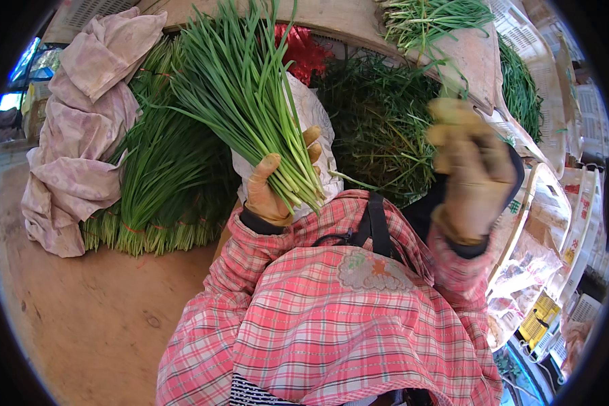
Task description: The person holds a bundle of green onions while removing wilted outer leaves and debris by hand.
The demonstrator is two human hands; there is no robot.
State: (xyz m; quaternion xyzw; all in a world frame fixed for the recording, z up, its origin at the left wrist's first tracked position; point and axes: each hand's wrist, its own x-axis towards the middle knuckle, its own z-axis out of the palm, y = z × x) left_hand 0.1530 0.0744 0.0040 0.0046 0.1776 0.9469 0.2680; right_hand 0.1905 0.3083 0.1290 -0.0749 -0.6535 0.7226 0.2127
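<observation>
Slanting leaf-end up-left, the green bunch (254,101)

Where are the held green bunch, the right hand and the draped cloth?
Green bunch (252,101), head view: leaves at mid-bunch.
Right hand (472,168), head view: middle of the hand.
Draped cloth (88,130), head view: its middle folds.

A left hand (267,197) grips a bunch of green stalks (254,101), tied bundles (157,193) left of the grip, tangled greens (379,125) to its right, a blurred right hand (468,169) farther right
</observation>
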